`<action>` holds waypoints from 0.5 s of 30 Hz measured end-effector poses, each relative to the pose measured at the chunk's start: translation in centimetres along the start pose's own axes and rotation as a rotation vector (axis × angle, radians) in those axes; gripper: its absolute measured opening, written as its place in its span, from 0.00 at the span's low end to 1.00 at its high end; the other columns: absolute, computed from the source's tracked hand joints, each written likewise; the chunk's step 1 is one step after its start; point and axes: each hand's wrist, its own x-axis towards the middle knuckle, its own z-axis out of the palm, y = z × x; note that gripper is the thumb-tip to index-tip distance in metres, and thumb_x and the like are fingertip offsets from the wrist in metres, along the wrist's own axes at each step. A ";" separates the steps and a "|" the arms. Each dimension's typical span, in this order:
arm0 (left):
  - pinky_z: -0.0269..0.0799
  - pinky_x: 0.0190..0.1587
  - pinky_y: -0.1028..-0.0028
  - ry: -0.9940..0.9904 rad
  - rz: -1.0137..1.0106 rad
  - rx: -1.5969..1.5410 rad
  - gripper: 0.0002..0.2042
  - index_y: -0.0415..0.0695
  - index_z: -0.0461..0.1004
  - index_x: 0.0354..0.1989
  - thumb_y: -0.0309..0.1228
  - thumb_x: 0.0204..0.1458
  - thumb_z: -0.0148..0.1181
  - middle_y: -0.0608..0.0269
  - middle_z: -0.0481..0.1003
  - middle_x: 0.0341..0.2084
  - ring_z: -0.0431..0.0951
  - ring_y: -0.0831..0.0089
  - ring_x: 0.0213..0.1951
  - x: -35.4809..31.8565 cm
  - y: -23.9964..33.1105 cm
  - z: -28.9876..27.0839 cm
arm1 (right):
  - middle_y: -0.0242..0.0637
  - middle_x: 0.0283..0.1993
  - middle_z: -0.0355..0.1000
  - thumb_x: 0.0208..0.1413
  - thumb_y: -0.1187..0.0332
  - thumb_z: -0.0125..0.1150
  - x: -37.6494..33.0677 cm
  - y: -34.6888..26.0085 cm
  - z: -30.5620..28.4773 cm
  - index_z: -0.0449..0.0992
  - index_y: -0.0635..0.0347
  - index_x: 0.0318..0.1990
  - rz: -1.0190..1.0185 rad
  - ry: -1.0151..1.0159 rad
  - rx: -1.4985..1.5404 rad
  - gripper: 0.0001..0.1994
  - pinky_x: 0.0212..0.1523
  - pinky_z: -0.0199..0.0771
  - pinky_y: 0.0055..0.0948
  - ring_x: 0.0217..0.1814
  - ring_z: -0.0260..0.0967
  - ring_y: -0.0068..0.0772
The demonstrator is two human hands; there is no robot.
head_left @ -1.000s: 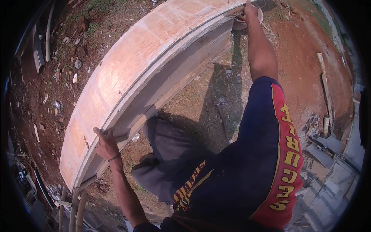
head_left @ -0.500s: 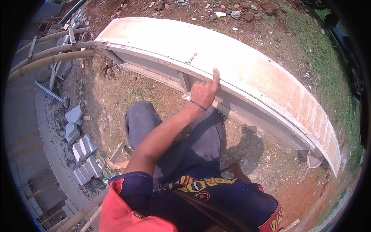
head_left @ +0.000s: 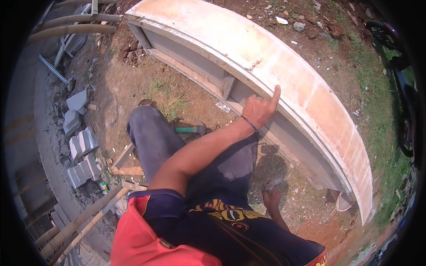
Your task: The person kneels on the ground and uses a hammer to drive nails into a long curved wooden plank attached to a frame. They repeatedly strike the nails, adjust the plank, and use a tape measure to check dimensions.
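A long wooden panel (head_left: 306, 84) with a pale, smooth face and a framed underside lies tilted across the view. My left hand (head_left: 261, 110) grips its near edge, the thumb stretched up over the pale face and the other fingers curled. Low beside my right leg, my right hand (head_left: 271, 197) is closed near the ground; a greyish shape by its fingers is too unclear to name. A hammer (head_left: 188, 130) with a green grip rests on the soil beyond my bent knee, its claw head pointing right.
Broken concrete blocks (head_left: 82, 142) line the left side. Bamboo poles (head_left: 75, 29) reach in at upper left, and more poles (head_left: 84, 217) at lower left. Wood offcuts (head_left: 126, 170) lie by my leg. A motorbike (head_left: 401, 88) stands at far right beyond grass.
My view has shifted, bringing the hammer into sight. My left hand stays on the panel's edge. My right hand shows more fully, farther from my body.
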 end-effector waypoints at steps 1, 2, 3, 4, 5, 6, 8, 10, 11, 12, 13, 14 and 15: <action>0.65 0.21 0.70 -0.027 -0.001 -0.023 0.34 0.35 0.60 0.63 0.27 0.43 0.57 0.66 0.70 0.12 0.70 0.71 0.13 0.0 -0.1 0.0 | 0.41 0.24 0.72 0.44 0.71 0.61 1.4 -4.0 -1.9 0.75 0.61 0.32 -0.264 0.041 -0.106 0.07 0.29 0.71 0.36 0.26 0.74 0.41; 0.65 0.21 0.70 -0.011 0.005 -0.026 0.34 0.35 0.60 0.63 0.27 0.42 0.57 0.67 0.70 0.12 0.71 0.71 0.14 0.0 -0.2 0.0 | 0.46 0.27 0.74 0.42 0.74 0.62 4.5 -7.6 -3.9 0.77 0.61 0.32 -0.351 0.014 -0.030 0.07 0.31 0.73 0.34 0.29 0.75 0.48; 0.66 0.22 0.70 -0.011 0.010 -0.030 0.34 0.34 0.60 0.63 0.26 0.42 0.57 0.67 0.70 0.12 0.71 0.72 0.14 0.0 -0.3 0.0 | 0.46 0.30 0.75 0.44 0.73 0.68 7.6 -11.4 -5.8 0.75 0.65 0.37 -0.302 0.003 -0.022 0.12 0.34 0.73 0.34 0.30 0.76 0.44; 0.66 0.22 0.70 -0.035 0.017 -0.045 0.35 0.34 0.60 0.64 0.26 0.41 0.56 0.67 0.70 0.12 0.71 0.72 0.14 0.0 -0.4 0.0 | 0.47 0.33 0.77 0.47 0.76 0.64 11.7 -14.9 -6.9 0.76 0.65 0.41 -0.414 0.086 -0.256 0.11 0.34 0.73 0.35 0.33 0.78 0.44; 0.66 0.23 0.70 -0.009 0.021 -0.045 0.34 0.34 0.60 0.63 0.26 0.41 0.56 0.67 0.70 0.12 0.71 0.72 0.14 -0.1 -0.4 0.0 | 0.47 0.32 0.77 0.50 0.77 0.61 15.9 -18.4 -7.5 0.75 0.64 0.43 -0.368 0.183 -0.238 0.12 0.36 0.74 0.35 0.34 0.78 0.46; 0.66 0.23 0.70 -0.001 0.027 -0.051 0.34 0.34 0.60 0.63 0.26 0.41 0.56 0.67 0.70 0.12 0.71 0.72 0.14 -0.1 -0.5 0.1 | 0.47 0.32 0.77 0.51 0.74 0.61 20.8 -21.7 -7.6 0.74 0.65 0.45 -0.401 0.208 -0.163 0.13 0.37 0.74 0.36 0.35 0.78 0.47; 0.66 0.24 0.70 -0.004 0.032 -0.074 0.34 0.33 0.61 0.63 0.27 0.42 0.56 0.68 0.70 0.12 0.72 0.72 0.14 -0.3 -0.6 0.3 | 0.57 0.34 0.75 0.53 0.63 0.62 32.0 -27.4 -6.2 0.74 0.66 0.43 -0.338 0.221 -0.511 0.16 0.38 0.72 0.44 0.37 0.75 0.56; 0.66 0.24 0.70 -0.008 0.032 -0.091 0.34 0.33 0.60 0.63 0.27 0.43 0.55 0.68 0.71 0.13 0.72 0.71 0.15 -0.5 -0.7 0.8 | 0.60 0.41 0.74 0.52 0.56 0.62 41.6 -31.7 -2.9 0.73 0.68 0.44 -0.288 0.109 -0.579 0.21 0.49 0.69 0.50 0.49 0.71 0.61; 0.66 0.25 0.69 -0.033 0.041 -0.110 0.31 0.34 0.63 0.61 0.28 0.44 0.55 0.68 0.72 0.14 0.72 0.70 0.15 -0.7 -0.7 1.2 | 0.60 0.45 0.73 0.52 0.54 0.62 45.3 -33.0 -0.9 0.73 0.67 0.47 -0.280 0.028 -0.595 0.24 0.51 0.69 0.48 0.52 0.70 0.59; 0.67 0.26 0.67 -0.035 0.041 -0.115 0.28 0.35 0.66 0.59 0.29 0.45 0.55 0.67 0.72 0.14 0.73 0.69 0.16 -0.8 -0.7 1.7 | 0.59 0.49 0.73 0.52 0.51 0.62 48.3 -33.8 0.8 0.72 0.67 0.50 -0.227 -0.036 -0.623 0.27 0.53 0.68 0.47 0.55 0.70 0.57; 0.67 0.26 0.66 -0.040 0.040 -0.119 0.26 0.35 0.68 0.57 0.30 0.46 0.54 0.67 0.73 0.15 0.73 0.68 0.16 -0.9 -0.8 2.3 | 0.59 0.51 0.72 0.52 0.49 0.61 50.4 -33.9 2.2 0.72 0.66 0.52 -0.254 -0.090 -0.562 0.29 0.54 0.68 0.46 0.56 0.69 0.56; 0.67 0.27 0.65 -0.110 0.089 -0.153 0.22 0.37 0.71 0.53 0.31 0.47 0.54 0.66 0.74 0.15 0.74 0.67 0.17 -1.0 -0.8 3.0 | 0.59 0.53 0.71 0.52 0.48 0.61 51.9 -33.9 3.3 0.71 0.66 0.54 -0.223 -0.137 -0.521 0.31 0.55 0.67 0.45 0.57 0.69 0.54; 0.67 0.28 0.64 -0.178 0.140 -0.187 0.19 0.38 0.73 0.49 0.31 0.48 0.54 0.66 0.74 0.16 0.75 0.66 0.18 -0.8 -1.1 3.8 | 0.59 0.55 0.70 0.52 0.46 0.60 53.1 -33.8 4.2 0.70 0.65 0.56 -0.161 -0.169 -0.500 0.33 0.57 0.66 0.44 0.59 0.68 0.53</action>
